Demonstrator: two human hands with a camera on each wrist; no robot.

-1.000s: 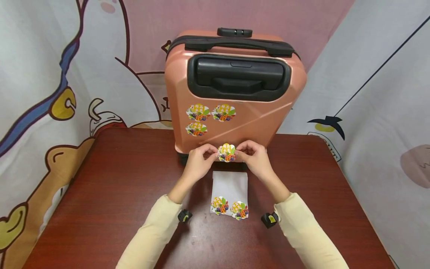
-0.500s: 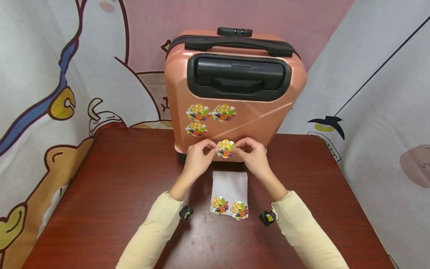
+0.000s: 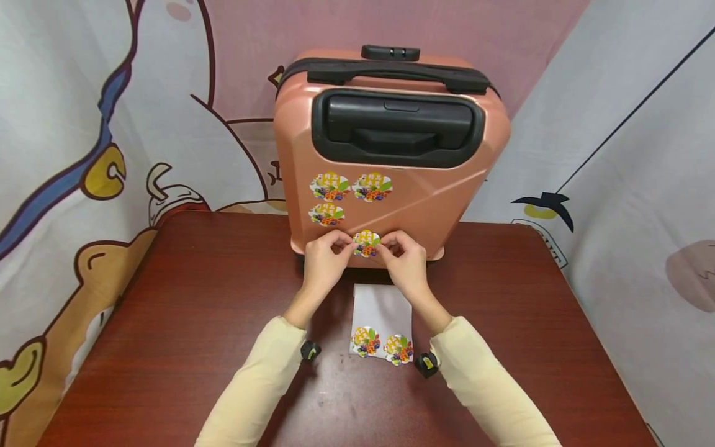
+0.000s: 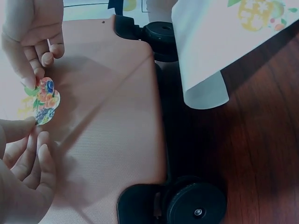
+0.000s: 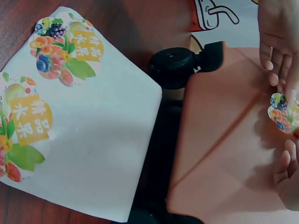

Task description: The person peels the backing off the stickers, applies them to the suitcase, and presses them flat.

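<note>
A fruit-print sticker (image 3: 365, 243) with a scalloped edge is stretched between both hands, in front of the lower face of a pink suitcase (image 3: 413, 205). My left hand (image 3: 326, 261) pinches its left edge between thumb and forefinger. On the opposite edge, my right hand (image 3: 406, 264) pinches it the same way. In the left wrist view the sticker (image 4: 44, 100) hovers close over the shell, casting a shadow. Three matching stickers are on the suitcase: two side by side, one of them the upper left sticker (image 3: 329, 187), and a lower left sticker (image 3: 326, 215) beneath it.
A white backing sheet (image 3: 382, 304) lies on the brown table (image 3: 223, 310) before the suitcase, bearing two more fruit stickers near its front edge. Black wheels (image 4: 196, 205) show at the suitcase's base. A cartoon-print cloth (image 3: 234, 68) hangs behind and at the sides.
Both hands have carried the sticker slightly up and to the left, across the suitcase's lower face. The right forearm has swung left. The backing sheet and the other stickers have stayed put.
</note>
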